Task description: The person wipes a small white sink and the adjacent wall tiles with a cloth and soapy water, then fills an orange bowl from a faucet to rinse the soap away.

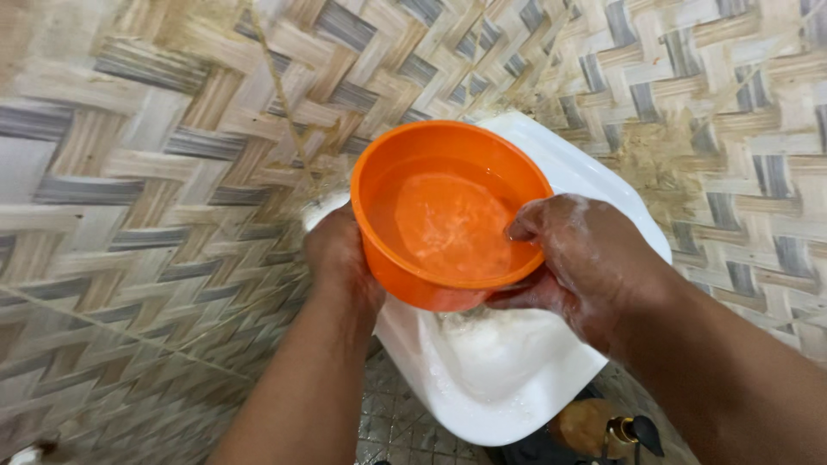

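An orange plastic bowl (448, 215) with soapy water in it is held tilted above a white sink (508, 379). My left hand (340, 258) grips the bowl's outer left side from underneath. My right hand (581, 263), wet and covered in suds, clasps the bowl's right rim, with the thumb resting on the inside edge. Foam lies in the sink basin just below the bowl.
A woven bamboo-mat wall (172, 172) in beige and grey stands right behind the sink. Below the sink is a tiled floor (396, 426), with a brown round object (586, 426) and a dark fitting (637, 430) near the bottom edge.
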